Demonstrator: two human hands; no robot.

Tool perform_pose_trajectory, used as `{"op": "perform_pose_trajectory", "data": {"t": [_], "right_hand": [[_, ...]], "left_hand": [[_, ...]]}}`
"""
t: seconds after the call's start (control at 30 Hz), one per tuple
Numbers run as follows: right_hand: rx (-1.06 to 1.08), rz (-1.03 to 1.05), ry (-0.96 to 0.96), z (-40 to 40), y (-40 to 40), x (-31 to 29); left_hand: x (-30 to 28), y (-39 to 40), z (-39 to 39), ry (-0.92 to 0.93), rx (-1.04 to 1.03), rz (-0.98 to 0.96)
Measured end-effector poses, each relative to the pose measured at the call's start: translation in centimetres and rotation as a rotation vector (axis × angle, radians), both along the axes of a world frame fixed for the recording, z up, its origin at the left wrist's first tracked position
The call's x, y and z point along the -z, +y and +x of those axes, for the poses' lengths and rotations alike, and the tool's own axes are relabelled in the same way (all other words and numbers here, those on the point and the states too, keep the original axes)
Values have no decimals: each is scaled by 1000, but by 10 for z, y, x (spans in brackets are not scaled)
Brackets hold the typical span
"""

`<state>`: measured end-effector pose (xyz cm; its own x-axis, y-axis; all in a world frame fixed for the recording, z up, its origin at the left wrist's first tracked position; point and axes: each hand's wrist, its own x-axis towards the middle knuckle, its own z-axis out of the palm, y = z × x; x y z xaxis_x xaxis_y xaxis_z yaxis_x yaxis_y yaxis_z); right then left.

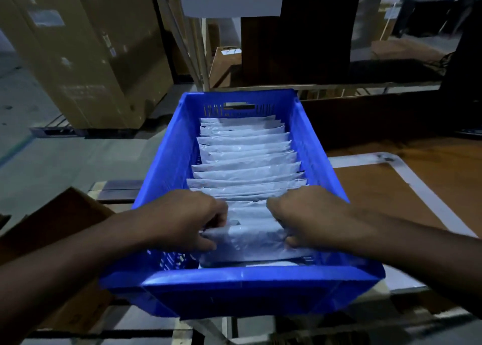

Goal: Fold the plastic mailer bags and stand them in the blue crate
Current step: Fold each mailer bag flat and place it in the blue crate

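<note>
- Both hands are down in the blue crate [167, 162], left hand [187, 219] and right hand [310, 217] each curled round an end of the folded mailer bag [250, 237] at the near end.
- Right behind it, a row of standing mailer bags [245, 162] fills the crate to the far wall.
- Cardboard boxes [86, 52] loom far left; a wooden table [407, 188] sits to the right.

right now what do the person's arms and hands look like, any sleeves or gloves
Both arms are bare up to the frame edge: no sleeves show. The left hand and right hand wear no gloves, and no rings, watch or wristbands are visible. The light is dim, so small details could be missed.
</note>
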<state>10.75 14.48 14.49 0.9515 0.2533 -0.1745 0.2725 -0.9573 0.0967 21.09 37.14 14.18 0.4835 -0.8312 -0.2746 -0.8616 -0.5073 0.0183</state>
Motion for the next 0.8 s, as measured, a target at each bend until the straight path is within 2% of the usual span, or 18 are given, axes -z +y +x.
{"op": "perform_pose_trajectory", "data": {"t": [0.17,0.3,0.37,0.5,0.53,0.6,0.67,0.8], "right_hand": [[-51,-37,-98,7,3,19],[-77,-92,-63,11,9,22],[-103,-124,-80,12,13,21],[-245,-130,-252,9,12,23],[-319,-85,-215,8,12,24],[-435,38,13,4,10,21],[-427,90,221,3,10,16],[-418,-57,281,5,19,20]], "left_hand": [[17,-18,-8,-104,26,86],[24,-32,0,-267,45,93],[26,-36,2,-247,27,103],[23,-40,0,-173,-18,113],[22,-40,0,-160,-33,112],[20,-40,-1,-136,-60,111],[21,-40,-2,-152,-62,114],[29,-42,-5,-205,-23,125]]}}
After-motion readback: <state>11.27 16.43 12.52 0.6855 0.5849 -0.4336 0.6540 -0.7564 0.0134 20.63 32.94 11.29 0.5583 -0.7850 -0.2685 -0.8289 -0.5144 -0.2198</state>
